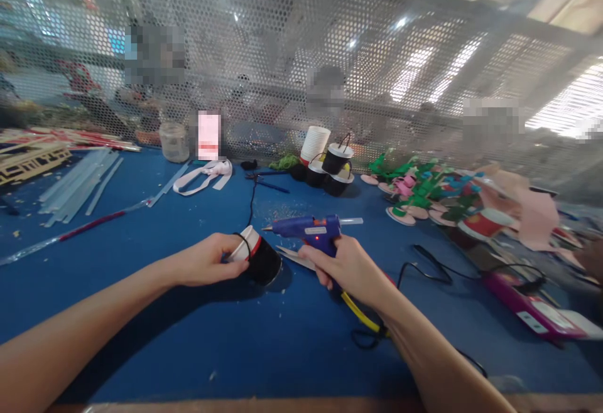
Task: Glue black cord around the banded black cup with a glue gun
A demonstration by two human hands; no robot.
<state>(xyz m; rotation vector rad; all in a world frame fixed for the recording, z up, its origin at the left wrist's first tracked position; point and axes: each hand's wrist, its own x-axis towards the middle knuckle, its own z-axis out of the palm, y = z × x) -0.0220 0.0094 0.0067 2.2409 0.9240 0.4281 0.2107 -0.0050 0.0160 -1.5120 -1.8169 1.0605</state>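
Observation:
My left hand grips the white rim of a paper cup, its lower part wrapped in black yarn with a red band showing between. The cup lies tilted, its base toward the right. A black yarn strand runs from its rim away over the table. In my right hand is a blue glue gun, with its nozzle pointing left just above the cup and a clear glue stick out of its back. Scissors with yellow and red handles lie beneath my right hand.
Black-wrapped cups and a white cup stack stand at the back. Glue sticks and white ribbon lie left. Green and pink craft pieces and a purple power strip are right. A perforated metal screen rises behind.

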